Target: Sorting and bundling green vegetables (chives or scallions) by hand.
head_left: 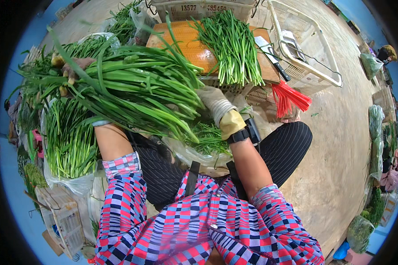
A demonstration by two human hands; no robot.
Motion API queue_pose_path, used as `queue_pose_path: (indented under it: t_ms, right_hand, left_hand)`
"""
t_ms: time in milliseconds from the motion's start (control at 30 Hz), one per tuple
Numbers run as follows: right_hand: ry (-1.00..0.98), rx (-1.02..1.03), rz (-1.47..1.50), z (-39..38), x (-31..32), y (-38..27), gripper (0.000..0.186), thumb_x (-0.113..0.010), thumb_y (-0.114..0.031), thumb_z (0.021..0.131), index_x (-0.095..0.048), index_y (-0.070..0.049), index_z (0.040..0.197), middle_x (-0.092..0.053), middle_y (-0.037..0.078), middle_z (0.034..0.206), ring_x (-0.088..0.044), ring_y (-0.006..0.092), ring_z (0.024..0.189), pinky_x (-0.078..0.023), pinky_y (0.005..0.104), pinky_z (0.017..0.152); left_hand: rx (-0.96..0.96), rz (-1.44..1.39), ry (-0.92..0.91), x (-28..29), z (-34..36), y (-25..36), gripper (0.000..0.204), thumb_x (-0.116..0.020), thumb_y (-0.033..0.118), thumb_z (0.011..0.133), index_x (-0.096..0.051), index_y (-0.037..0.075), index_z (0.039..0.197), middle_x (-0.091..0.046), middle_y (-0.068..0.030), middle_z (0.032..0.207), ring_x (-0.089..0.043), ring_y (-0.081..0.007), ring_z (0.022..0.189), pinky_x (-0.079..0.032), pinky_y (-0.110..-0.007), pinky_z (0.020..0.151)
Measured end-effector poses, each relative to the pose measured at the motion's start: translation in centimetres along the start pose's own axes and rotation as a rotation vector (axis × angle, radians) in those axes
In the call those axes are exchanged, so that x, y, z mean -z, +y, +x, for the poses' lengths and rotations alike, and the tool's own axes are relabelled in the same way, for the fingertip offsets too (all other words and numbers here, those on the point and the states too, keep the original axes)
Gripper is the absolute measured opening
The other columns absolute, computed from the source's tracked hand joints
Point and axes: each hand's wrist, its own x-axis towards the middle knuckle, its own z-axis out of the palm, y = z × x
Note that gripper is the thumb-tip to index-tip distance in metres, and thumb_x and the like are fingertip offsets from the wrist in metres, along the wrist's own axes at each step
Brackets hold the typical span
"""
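Observation:
A large bunch of garlic chives (141, 84) is held up in front of me, leaf ends to the left and pale stem ends to the right. My left hand (77, 70), gloved, reaches beneath the leaves, and its fingers curl around them at the far left. At the stem ends is my right hand (214, 102) in a pale glove, closed on the stems, its fingertips partly hidden. Another pile of chives (231, 48) rests on a wooden board (192, 51). A cleaver (269, 53) with a black handle lies beside that pile.
Red strips (289, 99) hang by the board's near right corner. A white plastic crate (314, 73) stands to the right, another crate (199, 11) behind the board. Plastic-lined chives (70, 139) are at my left, with more chives (208, 139) between my legs.

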Motion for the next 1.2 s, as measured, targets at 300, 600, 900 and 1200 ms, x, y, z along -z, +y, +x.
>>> queue_pose_path:
  t_ms: [300, 600, 900, 1200]
  right_hand:
    - [0.159, 0.091, -0.512, -3.3, 3.4, 4.4, 0.029, -0.061, -0.024, 0.076, -0.065, -0.008, 0.101, -0.065, 0.018, 0.09, -0.063, 0.0292, 0.082, -0.048, 0.033, 0.074]
    - [-0.118, 0.199, -0.013, -1.5, 2.7, -1.1, 0.041, -0.062, -0.025, 0.086, -0.054, 0.002, 0.116, -0.062, 0.005, 0.1, -0.055, 0.0107, 0.088, -0.044, 0.0227, 0.079]
    - [-0.094, 0.074, 0.373, -0.8, -0.5, -5.3, 0.017, -0.062, -0.012, 0.082, -0.06, -0.002, 0.096, -0.062, 0.005, 0.083, -0.059, 0.0145, 0.073, -0.05, 0.0274, 0.069]
    - [-0.098, 0.208, 0.136, -1.2, -1.0, -4.2, 0.032, -0.061, -0.025, 0.084, -0.062, 0.003, 0.101, -0.064, 0.006, 0.085, -0.056, 0.0135, 0.076, -0.044, 0.0256, 0.073]
  left_hand:
    - [-0.005, -0.095, -0.258, -0.6, -0.1, 2.6, 0.038, -0.069, 0.021, 0.072, -0.06, 0.016, 0.108, -0.061, 0.0006, 0.08, -0.058, -0.011, 0.079, -0.05, -0.031, 0.075]
    - [-0.042, -0.003, -0.199, -0.9, -0.3, 3.0, 0.038, -0.068, 0.021, 0.072, -0.06, 0.016, 0.109, -0.061, 0.0003, 0.081, -0.058, -0.0112, 0.08, -0.05, -0.032, 0.076]
    - [-0.058, 0.04, -0.16, -0.6, -0.2, 3.2, 0.039, -0.068, 0.022, 0.072, -0.06, 0.016, 0.109, -0.061, 0.0001, 0.082, -0.058, -0.0114, 0.081, -0.05, -0.032, 0.077]
    - [-0.069, 0.093, -0.13, -0.4, 0.1, 3.7, 0.039, -0.068, 0.022, 0.072, -0.06, 0.016, 0.109, -0.061, -0.0002, 0.084, -0.058, -0.0116, 0.082, -0.05, -0.033, 0.078]
